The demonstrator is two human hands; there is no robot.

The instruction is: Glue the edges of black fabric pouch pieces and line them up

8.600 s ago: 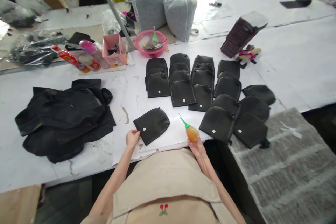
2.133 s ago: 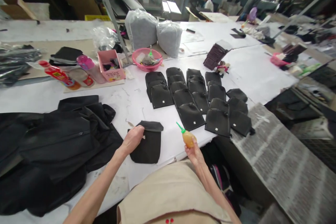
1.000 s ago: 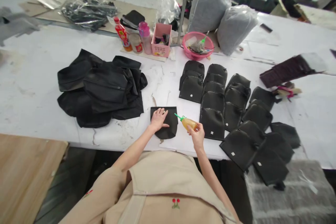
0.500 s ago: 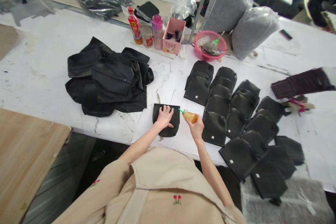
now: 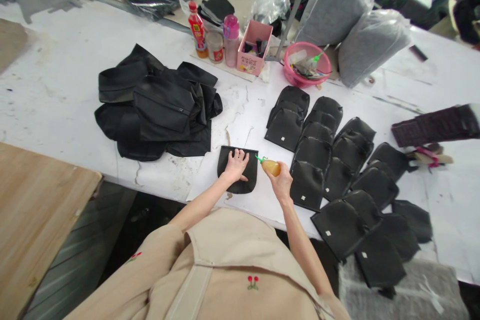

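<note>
Flat on the white table (image 5: 168, 177) lies a black leather-like piece (image 5: 243, 187) with a straight top edge and rounded lower corners. My left hand (image 5: 236, 166) rests on it with spread fingers. My right hand (image 5: 282, 182) is wrapped round a squeeze bottle (image 5: 271, 167) of amber liquid, probably glue. The bottle is tilted, and its green nozzle tip (image 5: 258, 157) is at the piece's upper right corner; whether it touches I cannot tell.
Rows of similar black pieces (image 5: 311, 142) overlap on the right. A heap of black pieces (image 5: 161, 105) lies on the left. Behind stand a red-capped drink bottle (image 5: 197, 30), a pink box (image 5: 253, 62), a pink basin (image 5: 300, 80) and stuffed plastic bags (image 5: 333, 5).
The view has shifted slightly. Both hands keep nearly the same places, the left on the black piece and the right with the bottle at its upper right corner.
</note>
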